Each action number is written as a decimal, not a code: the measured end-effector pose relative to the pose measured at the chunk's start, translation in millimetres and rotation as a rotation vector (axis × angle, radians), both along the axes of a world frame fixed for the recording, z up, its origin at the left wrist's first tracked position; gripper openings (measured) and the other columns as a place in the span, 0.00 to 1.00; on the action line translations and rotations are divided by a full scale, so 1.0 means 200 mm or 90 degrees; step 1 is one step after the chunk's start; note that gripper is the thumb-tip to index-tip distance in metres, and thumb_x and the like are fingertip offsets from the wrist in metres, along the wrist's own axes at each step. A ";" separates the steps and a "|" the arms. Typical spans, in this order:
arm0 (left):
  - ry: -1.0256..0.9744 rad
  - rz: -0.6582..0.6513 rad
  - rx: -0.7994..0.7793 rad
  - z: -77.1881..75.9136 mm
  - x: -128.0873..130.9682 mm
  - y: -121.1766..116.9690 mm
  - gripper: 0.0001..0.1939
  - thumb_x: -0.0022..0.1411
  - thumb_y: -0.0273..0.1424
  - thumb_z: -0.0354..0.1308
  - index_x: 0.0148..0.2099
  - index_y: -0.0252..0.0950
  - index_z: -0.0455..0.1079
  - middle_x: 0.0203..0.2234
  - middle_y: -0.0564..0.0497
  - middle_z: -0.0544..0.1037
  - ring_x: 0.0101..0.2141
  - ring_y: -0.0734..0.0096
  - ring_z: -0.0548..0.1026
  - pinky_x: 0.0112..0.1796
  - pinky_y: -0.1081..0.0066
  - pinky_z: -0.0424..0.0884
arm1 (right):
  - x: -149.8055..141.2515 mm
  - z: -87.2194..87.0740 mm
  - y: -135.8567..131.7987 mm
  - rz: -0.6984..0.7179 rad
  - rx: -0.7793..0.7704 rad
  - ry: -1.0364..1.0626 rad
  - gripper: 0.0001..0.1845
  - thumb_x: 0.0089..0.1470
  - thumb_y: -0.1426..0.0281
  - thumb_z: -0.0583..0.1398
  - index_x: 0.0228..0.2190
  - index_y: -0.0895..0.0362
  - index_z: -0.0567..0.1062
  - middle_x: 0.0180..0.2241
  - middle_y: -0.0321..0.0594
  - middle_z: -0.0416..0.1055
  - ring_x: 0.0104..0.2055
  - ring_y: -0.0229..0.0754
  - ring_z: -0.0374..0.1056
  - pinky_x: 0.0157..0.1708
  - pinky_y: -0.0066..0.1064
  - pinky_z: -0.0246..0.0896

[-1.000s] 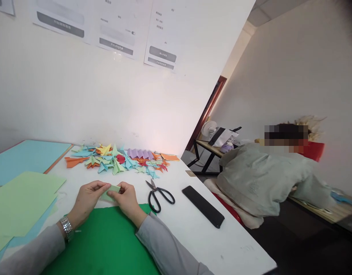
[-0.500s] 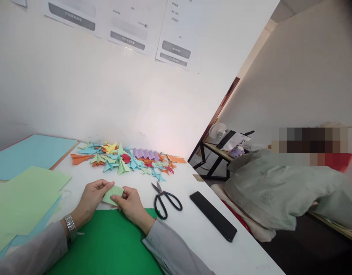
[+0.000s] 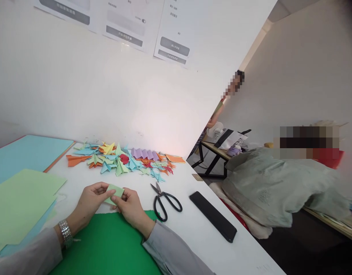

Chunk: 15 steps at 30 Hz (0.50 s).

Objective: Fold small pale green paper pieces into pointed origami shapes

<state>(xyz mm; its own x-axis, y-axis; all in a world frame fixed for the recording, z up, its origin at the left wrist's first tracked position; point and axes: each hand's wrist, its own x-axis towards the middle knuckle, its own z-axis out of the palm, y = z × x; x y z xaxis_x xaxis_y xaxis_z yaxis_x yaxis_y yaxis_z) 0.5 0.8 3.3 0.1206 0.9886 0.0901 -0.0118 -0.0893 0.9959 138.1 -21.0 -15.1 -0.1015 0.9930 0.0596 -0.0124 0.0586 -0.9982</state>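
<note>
Between my two hands is a small light green square of paper (image 3: 116,193), held above the white table. My left hand (image 3: 91,200) pinches its left side, thumb on top. On the right side my right hand (image 3: 130,206) grips it with the thumb across the near corner and fingers behind. Below my wrists lies a large green sheet (image 3: 107,244). Black-handled scissors (image 3: 161,200) rest just right of my right hand, blades slightly apart. Beyond my hands is a pile of folded paper pieces (image 3: 120,160) in several colours.
Large light green sheets (image 3: 24,202) and blue sheets (image 3: 29,152) lie at the left. A long black object (image 3: 213,216) sits near the table's right edge. A wall (image 3: 107,88) with posters rises behind. Another person (image 3: 267,187) leans over a neighbouring table, and a further person stands behind the wall's edge.
My left thumb has slid right onto the paper's face, and more of the square shows above it. The view has shifted slightly. Another person has come into sight past the wall's edge.
</note>
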 end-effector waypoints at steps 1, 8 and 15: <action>-0.001 -0.009 0.014 0.00 0.00 0.00 0.17 0.37 0.42 0.68 0.27 0.35 0.74 0.23 0.50 0.78 0.27 0.66 0.74 0.29 0.72 0.70 | 0.00 0.00 0.00 -0.009 0.005 0.002 0.19 0.40 0.55 0.64 0.23 0.57 0.67 0.15 0.28 0.60 0.17 0.34 0.59 0.19 0.26 0.53; -0.001 0.019 0.007 0.00 0.00 0.00 0.18 0.47 0.46 0.61 0.24 0.34 0.71 0.16 0.54 0.73 0.20 0.73 0.69 0.21 0.75 0.65 | 0.00 0.02 -0.01 0.000 0.003 -0.040 0.20 0.41 0.53 0.63 0.19 0.56 0.65 0.11 0.27 0.60 0.14 0.31 0.54 0.16 0.25 0.47; -0.068 -0.014 -0.068 -0.01 0.01 0.01 0.17 0.45 0.44 0.63 0.26 0.34 0.72 0.18 0.53 0.75 0.19 0.71 0.70 0.21 0.73 0.66 | 0.01 0.01 -0.01 0.029 -0.007 -0.028 0.20 0.42 0.53 0.62 0.20 0.56 0.66 0.14 0.31 0.66 0.13 0.31 0.55 0.15 0.25 0.47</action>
<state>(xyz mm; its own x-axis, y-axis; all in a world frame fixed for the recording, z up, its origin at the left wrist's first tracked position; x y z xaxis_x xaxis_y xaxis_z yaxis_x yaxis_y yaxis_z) 2.2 2.1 2.3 0.1378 0.9905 -0.0015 -0.1182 0.0179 0.9928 139.6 -22.9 -13.6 -0.1487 0.9879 0.0432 0.0297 0.0481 -0.9984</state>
